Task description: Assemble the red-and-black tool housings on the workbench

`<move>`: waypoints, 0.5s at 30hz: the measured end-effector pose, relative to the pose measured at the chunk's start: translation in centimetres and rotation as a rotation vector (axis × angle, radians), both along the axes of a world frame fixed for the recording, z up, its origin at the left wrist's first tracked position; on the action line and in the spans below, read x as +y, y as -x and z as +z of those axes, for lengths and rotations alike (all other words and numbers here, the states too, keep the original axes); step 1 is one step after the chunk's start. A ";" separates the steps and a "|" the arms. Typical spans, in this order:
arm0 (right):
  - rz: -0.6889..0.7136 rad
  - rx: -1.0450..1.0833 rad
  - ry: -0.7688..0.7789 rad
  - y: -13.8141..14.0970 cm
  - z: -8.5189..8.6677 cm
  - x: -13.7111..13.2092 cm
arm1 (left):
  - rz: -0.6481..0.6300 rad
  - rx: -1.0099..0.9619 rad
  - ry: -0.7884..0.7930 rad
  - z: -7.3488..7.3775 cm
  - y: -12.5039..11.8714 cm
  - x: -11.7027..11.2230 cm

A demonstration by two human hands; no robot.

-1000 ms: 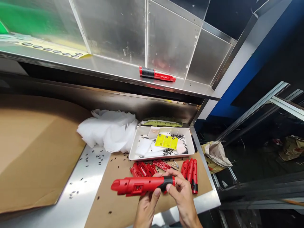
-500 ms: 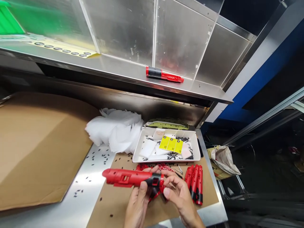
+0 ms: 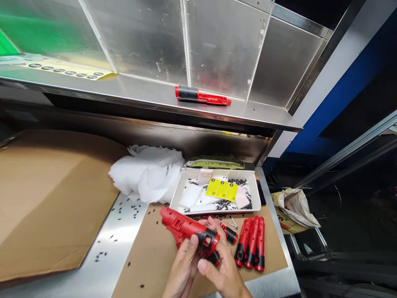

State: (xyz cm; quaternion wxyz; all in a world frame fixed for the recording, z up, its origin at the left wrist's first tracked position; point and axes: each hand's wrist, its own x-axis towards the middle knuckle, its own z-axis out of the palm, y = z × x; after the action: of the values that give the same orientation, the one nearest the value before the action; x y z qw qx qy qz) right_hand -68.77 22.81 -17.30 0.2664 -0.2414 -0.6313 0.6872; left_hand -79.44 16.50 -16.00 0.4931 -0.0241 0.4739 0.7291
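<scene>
A red plastic housing with a black collar (image 3: 182, 223), shaped like a tube, is held above the bench and tilted, its red end up to the left. My left hand (image 3: 181, 265) grips it from below, thumb on the near side by the collar. At the collar end, my right hand (image 3: 225, 269) has its fingers against the housing, with its thumb apart. More red and black housings (image 3: 230, 234) lie beneath and behind my hands, partly hidden. To the right, three similar housings (image 3: 252, 242) rest side by side on brown cardboard (image 3: 149, 252).
A white tray (image 3: 259, 198) holds small black parts, foam pieces and a yellow label sheet (image 3: 221, 189). White foam sheets (image 3: 149, 171) and a large cardboard piece (image 3: 56, 198) lie left. Another housing (image 3: 201, 96) sits on the metal shelf. A paper sack (image 3: 294, 211) stands right.
The held housing has turned, its collar end now facing nearer and lower. My right hand has moved in closer under the collar end. The camera view has shifted slightly.
</scene>
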 end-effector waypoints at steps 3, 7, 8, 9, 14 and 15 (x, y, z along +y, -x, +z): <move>0.003 -0.033 -0.068 -0.6 -0.1 1.2 | 0.006 0.054 0.052 0.4 0.5 0.8; -0.007 0.003 -0.126 -1.7 0.4 2.9 | -0.033 0.153 0.045 0.6 1.2 2.4; -0.008 0.013 -0.151 -1.9 0.6 3.3 | -0.050 0.173 0.043 0.8 1.2 2.8; -0.017 0.019 -0.172 -2.1 0.8 3.7 | -0.069 0.183 0.040 1.0 1.2 3.3; -0.140 -0.006 -0.169 -2.9 1.4 4.7 | -0.131 0.145 0.006 3.0 0.6 5.1; -0.133 0.001 -0.143 -2.9 1.4 4.6 | -0.125 0.130 0.003 3.3 0.5 5.2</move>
State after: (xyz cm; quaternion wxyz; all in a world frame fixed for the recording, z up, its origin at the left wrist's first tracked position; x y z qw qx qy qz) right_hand -65.82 27.37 -15.89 0.3284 -0.2628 -0.6611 0.6213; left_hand -79.90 21.69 -12.69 0.5060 0.0522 0.5064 0.6963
